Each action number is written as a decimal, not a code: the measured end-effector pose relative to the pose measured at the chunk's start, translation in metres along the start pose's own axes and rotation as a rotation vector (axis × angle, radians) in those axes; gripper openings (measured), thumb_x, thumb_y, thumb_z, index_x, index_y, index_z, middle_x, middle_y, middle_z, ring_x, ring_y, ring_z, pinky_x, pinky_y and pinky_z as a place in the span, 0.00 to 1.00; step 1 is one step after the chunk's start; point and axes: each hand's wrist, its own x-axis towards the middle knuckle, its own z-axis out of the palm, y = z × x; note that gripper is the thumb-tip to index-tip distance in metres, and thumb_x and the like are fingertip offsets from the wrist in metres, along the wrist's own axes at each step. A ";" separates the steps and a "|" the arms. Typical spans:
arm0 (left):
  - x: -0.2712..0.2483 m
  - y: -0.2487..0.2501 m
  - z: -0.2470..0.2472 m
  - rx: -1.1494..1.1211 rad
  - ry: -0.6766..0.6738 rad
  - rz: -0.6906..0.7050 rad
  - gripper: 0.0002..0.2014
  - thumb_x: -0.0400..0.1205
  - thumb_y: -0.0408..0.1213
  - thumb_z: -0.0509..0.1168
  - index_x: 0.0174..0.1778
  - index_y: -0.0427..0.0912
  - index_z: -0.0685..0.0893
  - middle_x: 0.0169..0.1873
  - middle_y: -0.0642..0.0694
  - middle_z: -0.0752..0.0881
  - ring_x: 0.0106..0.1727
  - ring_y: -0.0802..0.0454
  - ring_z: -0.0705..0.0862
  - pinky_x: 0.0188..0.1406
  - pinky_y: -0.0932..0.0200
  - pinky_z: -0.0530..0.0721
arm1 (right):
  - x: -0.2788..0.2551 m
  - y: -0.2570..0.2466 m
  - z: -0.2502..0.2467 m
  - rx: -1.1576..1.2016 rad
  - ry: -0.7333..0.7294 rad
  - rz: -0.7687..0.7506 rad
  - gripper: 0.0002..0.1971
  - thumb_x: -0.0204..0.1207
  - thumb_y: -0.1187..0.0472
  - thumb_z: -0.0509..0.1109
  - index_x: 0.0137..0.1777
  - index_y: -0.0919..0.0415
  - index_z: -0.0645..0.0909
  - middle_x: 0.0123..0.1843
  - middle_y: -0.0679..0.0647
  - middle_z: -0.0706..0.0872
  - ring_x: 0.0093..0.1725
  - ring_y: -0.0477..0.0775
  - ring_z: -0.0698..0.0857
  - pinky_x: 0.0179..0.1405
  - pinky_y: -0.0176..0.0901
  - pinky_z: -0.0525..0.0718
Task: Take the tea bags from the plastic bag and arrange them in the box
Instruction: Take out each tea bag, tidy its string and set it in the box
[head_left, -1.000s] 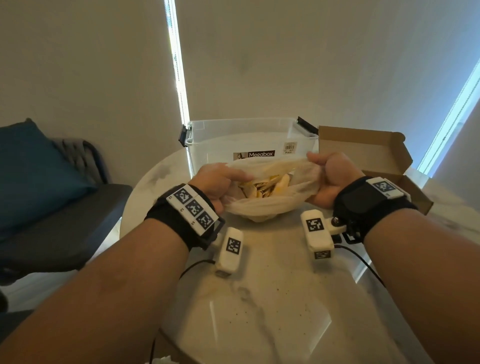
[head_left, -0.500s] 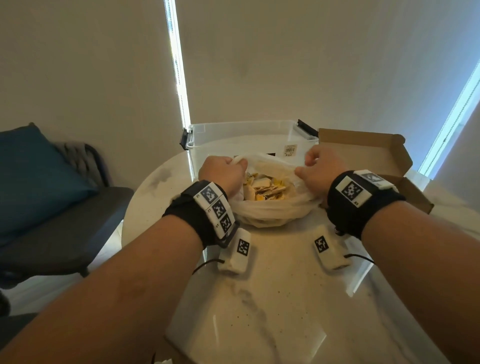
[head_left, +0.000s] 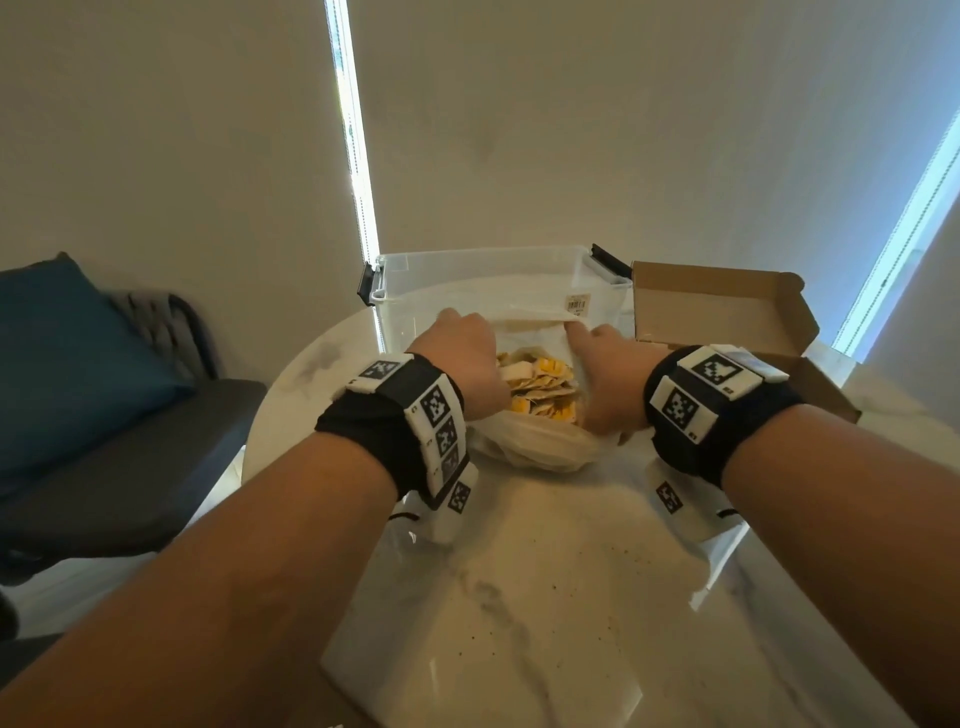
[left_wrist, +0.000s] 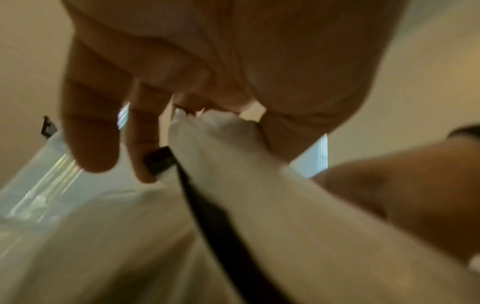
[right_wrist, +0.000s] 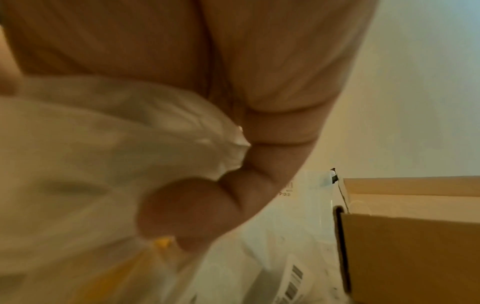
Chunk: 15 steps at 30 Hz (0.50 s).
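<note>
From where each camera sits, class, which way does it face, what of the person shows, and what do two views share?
Head: on the head, facing forward and down at the plastic bag, both forearms showing.
Left wrist: under the left hand, looking along the fingers at their grip on the bag.
Right wrist: under the right hand, facing the bag and cardboard box.
Both wrist views share the bag.

Both forearms extended forward, black wrist straps with white marker blocks on each. Left hand (head_left: 462, 358) knuckles up, thumb and fingers pinching the thin translucent plastic bag (head_left: 530, 441) rim. Right hand (head_left: 605, 374) mirrors it, thumb and curled fingers (right_wrist: 187, 214) gripping the opposite rim.
</note>
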 end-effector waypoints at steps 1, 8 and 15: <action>-0.001 -0.001 -0.001 -0.010 -0.031 -0.004 0.26 0.78 0.37 0.70 0.73 0.41 0.73 0.67 0.42 0.73 0.62 0.44 0.79 0.54 0.56 0.80 | 0.001 0.001 0.002 0.004 -0.018 -0.008 0.56 0.73 0.62 0.80 0.89 0.53 0.41 0.81 0.59 0.66 0.63 0.64 0.85 0.40 0.47 0.93; -0.010 -0.012 0.003 -0.044 -0.169 -0.050 0.29 0.82 0.34 0.68 0.79 0.44 0.68 0.66 0.44 0.78 0.55 0.50 0.76 0.54 0.57 0.77 | 0.005 0.013 0.010 0.016 -0.087 -0.022 0.48 0.78 0.56 0.75 0.89 0.48 0.46 0.73 0.63 0.74 0.51 0.60 0.90 0.48 0.53 0.93; -0.005 -0.010 0.001 -0.052 -0.173 -0.035 0.33 0.77 0.35 0.74 0.77 0.43 0.68 0.54 0.49 0.76 0.53 0.51 0.77 0.49 0.57 0.77 | -0.007 0.024 -0.014 0.113 0.037 -0.038 0.41 0.64 0.49 0.86 0.76 0.32 0.73 0.80 0.51 0.68 0.75 0.60 0.73 0.70 0.56 0.77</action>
